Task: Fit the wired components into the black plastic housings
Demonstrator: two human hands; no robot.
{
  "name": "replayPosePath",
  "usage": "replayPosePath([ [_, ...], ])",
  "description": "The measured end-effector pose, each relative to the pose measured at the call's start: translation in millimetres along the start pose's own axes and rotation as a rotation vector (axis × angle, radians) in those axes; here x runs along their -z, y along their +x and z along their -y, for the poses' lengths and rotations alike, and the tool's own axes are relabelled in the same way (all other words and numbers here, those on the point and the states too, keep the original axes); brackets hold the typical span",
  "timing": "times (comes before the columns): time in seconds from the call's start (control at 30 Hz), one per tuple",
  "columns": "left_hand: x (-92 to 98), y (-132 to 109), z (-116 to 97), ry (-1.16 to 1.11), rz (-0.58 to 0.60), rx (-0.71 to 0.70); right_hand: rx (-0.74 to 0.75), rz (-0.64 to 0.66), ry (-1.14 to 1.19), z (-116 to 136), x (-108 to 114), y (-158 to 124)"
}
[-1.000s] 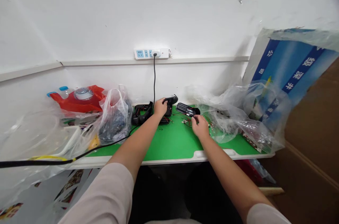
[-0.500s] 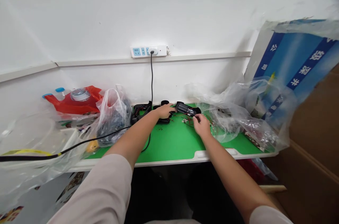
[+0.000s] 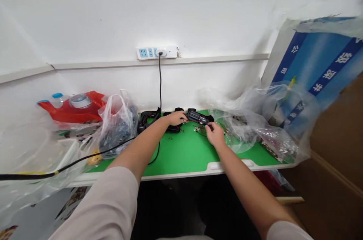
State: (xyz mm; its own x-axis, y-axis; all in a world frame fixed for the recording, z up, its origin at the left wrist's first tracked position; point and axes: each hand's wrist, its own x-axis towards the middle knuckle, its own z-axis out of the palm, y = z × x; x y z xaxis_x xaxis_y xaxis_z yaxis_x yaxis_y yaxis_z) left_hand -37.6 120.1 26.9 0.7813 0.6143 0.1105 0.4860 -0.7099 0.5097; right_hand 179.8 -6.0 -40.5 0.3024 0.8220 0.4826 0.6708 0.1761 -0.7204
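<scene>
A black toy car chassis with dark round wheels and thin wires lies tilted over the far part of the green tabletop. My right hand pinches its near right edge between thumb and fingers. At its left end is my left hand, the fingers drawn together near thin wires; what they hold is too small to make out. Several more black car parts sit beyond and beside my left forearm, partly hidden by it. Small loose wires and metal bits are scattered below the chassis.
A black cable drops from the wall power strip. On the left stand a knotted clear bag and a red bag. Clear plastic bags crowd the right, before a blue printed sack.
My left hand has drawn back slightly from the chassis's left end. My right hand keeps its grip on the chassis. The view has shifted a little.
</scene>
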Motion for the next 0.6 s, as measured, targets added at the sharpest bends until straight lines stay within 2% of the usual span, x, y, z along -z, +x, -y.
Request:
replayPosePath([
  [0.13, -3.3, 0.4, 2.2, -0.287, -0.074, 0.069, -0.002, 0.001, -0.007, 1.1, 1.1, -0.1],
  [0.4, -19.8, -5.5, 3.2, -0.726, -0.373, 0.311, 0.041, -0.002, 0.079, 7.2, 4.1, -1.9],
  [0.47, -21.3, -6.5, -0.1, -0.804, -0.403, 0.335, 0.039, -0.009, 0.042, 6.9, 4.4, -2.4],
  [0.6, -18.5, -9.0, -6.3, -0.917, -0.378, 0.350, -0.004, -0.067, -0.035, 3.7, 4.4, -2.0],
])
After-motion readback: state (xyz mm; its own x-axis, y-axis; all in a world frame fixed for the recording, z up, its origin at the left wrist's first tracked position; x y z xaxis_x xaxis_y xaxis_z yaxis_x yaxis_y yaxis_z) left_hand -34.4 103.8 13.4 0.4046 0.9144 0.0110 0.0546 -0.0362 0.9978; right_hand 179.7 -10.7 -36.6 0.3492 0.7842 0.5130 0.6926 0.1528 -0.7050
